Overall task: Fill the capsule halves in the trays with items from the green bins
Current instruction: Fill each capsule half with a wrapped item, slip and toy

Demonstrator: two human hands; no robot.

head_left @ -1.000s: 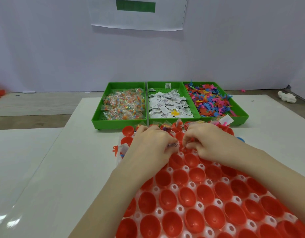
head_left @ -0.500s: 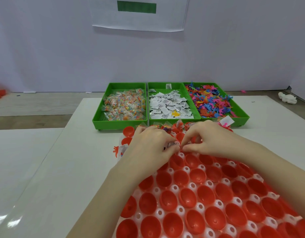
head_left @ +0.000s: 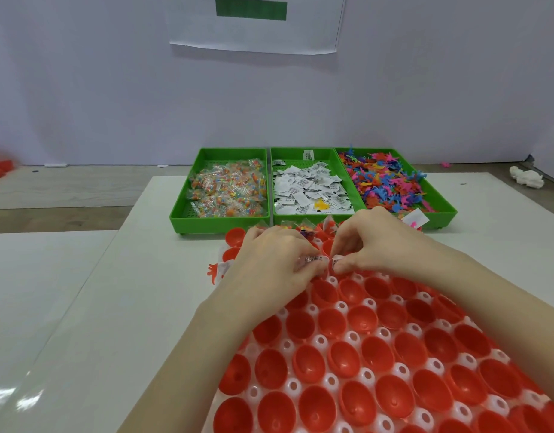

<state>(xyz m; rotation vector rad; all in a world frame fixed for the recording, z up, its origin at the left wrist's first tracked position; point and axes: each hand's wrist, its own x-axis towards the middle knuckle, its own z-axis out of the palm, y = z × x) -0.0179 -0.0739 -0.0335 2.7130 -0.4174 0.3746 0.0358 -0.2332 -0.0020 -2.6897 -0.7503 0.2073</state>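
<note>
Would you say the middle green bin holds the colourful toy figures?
No, the middle green bin holds white paper slips; the colourful figures fill the right bin.

We see three bins side by side at the far end of the tabletop [head_left: 82, 307]: packets bin [head_left: 188, 214] left, paper slips bin [head_left: 304, 220] middle, toy figures bin [head_left: 444, 210] right. The capsule tray [head_left: 363, 370] lies before them, both hands over its far edge.
</note>
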